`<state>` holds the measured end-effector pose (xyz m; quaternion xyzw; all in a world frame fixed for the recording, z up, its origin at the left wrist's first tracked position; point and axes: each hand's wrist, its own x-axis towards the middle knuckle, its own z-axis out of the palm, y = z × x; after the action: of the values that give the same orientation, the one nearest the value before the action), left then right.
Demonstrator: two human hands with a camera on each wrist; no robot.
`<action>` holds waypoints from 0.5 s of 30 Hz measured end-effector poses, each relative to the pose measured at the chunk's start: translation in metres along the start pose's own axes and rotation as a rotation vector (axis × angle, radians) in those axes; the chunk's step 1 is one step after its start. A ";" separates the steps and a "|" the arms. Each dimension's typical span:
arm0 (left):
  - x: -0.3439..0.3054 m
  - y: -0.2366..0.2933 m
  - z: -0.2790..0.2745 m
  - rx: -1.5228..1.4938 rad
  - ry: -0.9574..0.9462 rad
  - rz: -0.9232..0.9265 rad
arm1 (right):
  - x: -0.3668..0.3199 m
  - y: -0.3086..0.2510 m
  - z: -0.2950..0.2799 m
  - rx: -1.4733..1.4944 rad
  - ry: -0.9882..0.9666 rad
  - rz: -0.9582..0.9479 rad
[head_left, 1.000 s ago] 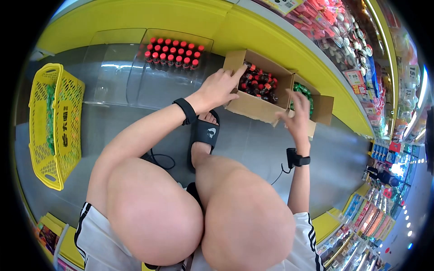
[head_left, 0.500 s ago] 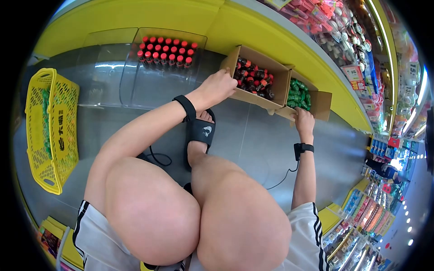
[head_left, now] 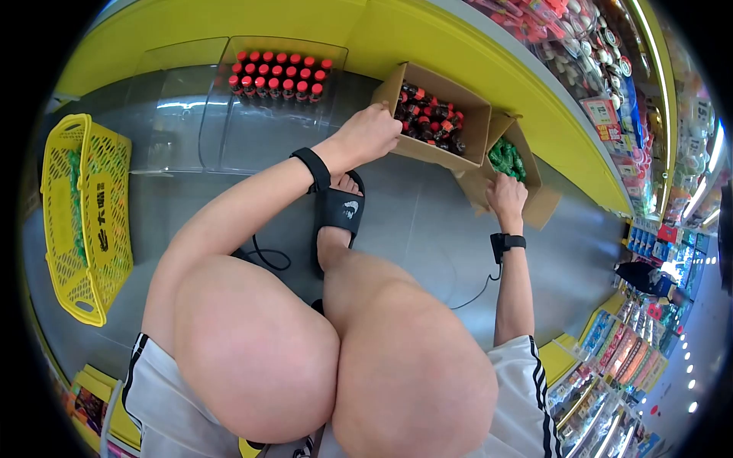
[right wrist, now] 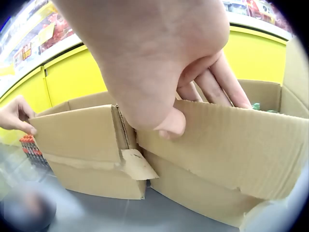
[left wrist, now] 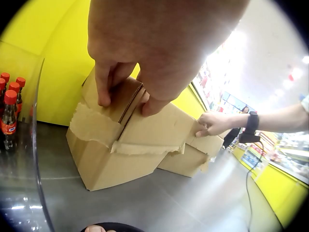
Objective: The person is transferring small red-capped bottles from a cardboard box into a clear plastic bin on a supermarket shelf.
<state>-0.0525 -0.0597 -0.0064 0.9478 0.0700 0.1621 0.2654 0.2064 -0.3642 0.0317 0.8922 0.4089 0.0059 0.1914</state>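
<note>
My left hand (head_left: 368, 136) grips the near left corner of a cardboard box (head_left: 475, 128), thumb on one side of the wall and fingers on the other. Small dark bottles with red caps and labels (head_left: 431, 118) lie jumbled inside that box. Next to it on the right is a second open cardboard box (head_left: 479, 185), holding shiny green items (head_left: 507, 158). My right hand (head_left: 508, 200) holds this box's near wall; in the right wrist view its thumb (right wrist: 173, 126) presses the outside while the fingers reach in over the top edge.
To the left, clear trays (head_left: 179, 149) sit on the floor, one bearing rows of red-capped bottles (head_left: 279, 75). A yellow basket (head_left: 113, 221) with green items stands at far left. Yellow shelf bases (head_left: 305, 34) run behind the boxes. A slippered foot (head_left: 337, 217) is close in front.
Both hands came down from above the boxes and took hold of their walls. The second box has since turned away from the first at its near side, and its right flap has swung nearer.
</note>
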 end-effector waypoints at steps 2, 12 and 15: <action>0.001 0.000 0.000 0.001 0.008 0.014 | 0.004 -0.007 -0.003 0.044 -0.014 0.025; -0.001 -0.002 0.001 -0.068 0.033 0.008 | 0.045 -0.009 0.000 0.410 -0.204 0.139; -0.001 -0.002 0.001 -0.080 0.032 0.009 | 0.052 -0.015 -0.017 0.498 -0.295 0.175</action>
<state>-0.0531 -0.0588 -0.0088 0.9340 0.0636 0.1812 0.3013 0.2271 -0.3116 0.0350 0.9348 0.2870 -0.2077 0.0226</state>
